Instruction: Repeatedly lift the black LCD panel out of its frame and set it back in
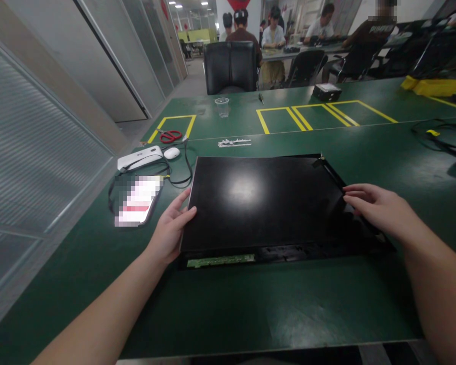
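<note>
A black LCD screen panel (pixel 251 203) lies at a slant over a black plastic frame (pixel 332 172), whose right side and far corner stick out past it. My left hand (pixel 171 225) grips the panel's left edge, thumb on the glossy face and fingers at the side. At the right edge of the frame, my right hand (pixel 376 205) pinches with thumb and fingertips; part of its grip is hidden. Along the panel's near edge runs a green circuit board strip (pixel 220 261). Whether the panel sits inside the frame on its left side cannot be seen.
Left on the green table (pixel 289 314) lie a phone (pixel 137 203), a white device (pixel 140 158) with a black cable, a white mouse (pixel 172 153) and red scissors (pixel 171 136). Beyond are white scraps (pixel 234 143), a plastic cup (pixel 222 107) and a black box (pixel 327 92).
</note>
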`<state>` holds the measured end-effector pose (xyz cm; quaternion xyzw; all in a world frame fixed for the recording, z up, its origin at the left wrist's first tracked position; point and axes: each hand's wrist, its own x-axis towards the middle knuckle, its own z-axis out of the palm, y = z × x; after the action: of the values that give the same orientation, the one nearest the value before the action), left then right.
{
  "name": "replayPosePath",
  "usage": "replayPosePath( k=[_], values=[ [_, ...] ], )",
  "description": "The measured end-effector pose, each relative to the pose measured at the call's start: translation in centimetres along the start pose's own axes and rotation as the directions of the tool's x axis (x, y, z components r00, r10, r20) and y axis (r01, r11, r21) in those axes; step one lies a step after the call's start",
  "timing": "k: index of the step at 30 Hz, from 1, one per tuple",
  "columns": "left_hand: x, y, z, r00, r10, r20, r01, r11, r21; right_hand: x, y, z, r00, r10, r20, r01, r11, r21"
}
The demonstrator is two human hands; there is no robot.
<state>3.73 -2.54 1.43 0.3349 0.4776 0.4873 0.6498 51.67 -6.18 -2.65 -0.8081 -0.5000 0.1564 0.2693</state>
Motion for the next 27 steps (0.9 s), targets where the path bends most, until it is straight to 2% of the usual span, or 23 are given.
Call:
replayPosePath(
  k=[3,9,15,27],
  values=[
    [0.0,0.1,0.1,1.0,0.006,-0.004,-0.006,1.0,-0.012,-0.1,-0.9,-0.6,0.997,0.064,0.032,-0.064,0.998,0.009],
    [0.1,0.1,-0.1,1.0,0.018,-0.02,-0.018,1.0,-0.01,-0.7,-2.9,-1.5,0.991,0.132,0.003,-0.132,0.99,-0.051],
    [0.1,-0.1,-0.2,0.999,0.016,0.035,-0.017,1.0,0.013,-0.6,-2.7,-1.3,0.995,0.091,-0.045,-0.093,0.995,-0.045],
    [0.2,-0.3,-0.5,1.0,0.018,0.019,-0.019,0.997,0.076,-0.7,-2.9,-1.3,0.992,0.122,-0.025,-0.123,0.991,-0.054]
  ],
)
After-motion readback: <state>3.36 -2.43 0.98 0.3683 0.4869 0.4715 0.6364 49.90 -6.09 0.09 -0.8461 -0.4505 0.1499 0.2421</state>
